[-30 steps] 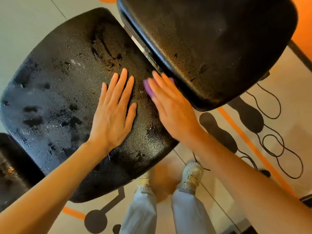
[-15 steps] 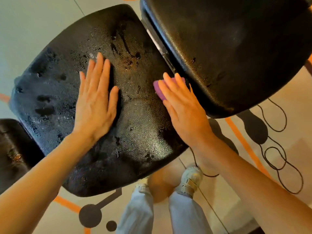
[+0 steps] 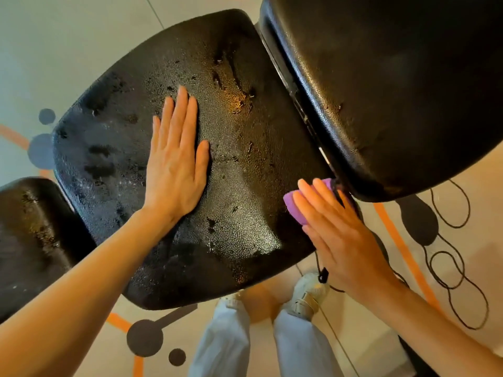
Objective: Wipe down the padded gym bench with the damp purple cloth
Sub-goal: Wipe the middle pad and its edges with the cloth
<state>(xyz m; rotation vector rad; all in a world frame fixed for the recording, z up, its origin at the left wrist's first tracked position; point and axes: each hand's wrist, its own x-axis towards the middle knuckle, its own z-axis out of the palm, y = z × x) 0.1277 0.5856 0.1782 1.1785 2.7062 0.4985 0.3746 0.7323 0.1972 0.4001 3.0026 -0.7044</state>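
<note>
big black bumpy padded gym bench worktop (image 3: pixel 245 186): wet patches show | smooth black back pad (image 3: pixel 394 91) rises beside it | my left hand (image 3: pixel 175 164) lies flat, fingers straight and together, I think to steady me | my right hand (image 3: pixel 343 238), fingers straight, presses the small damp purple cloth (image 3: pixel 295 210) on the worktop's near corner, by the gap

My worktop is a black, pebbled, padded vinyl bench seat (image 3: pixel 245 172), wet in patches. My left hand (image 3: pixel 174 164) lies flat on its middle; the folded purple cloth (image 3: pixel 295 210) sits at its near right corner, under the straight fingers (image 3: pixel 313 202) of my right hand (image 3: pixel 345 240).
</note>
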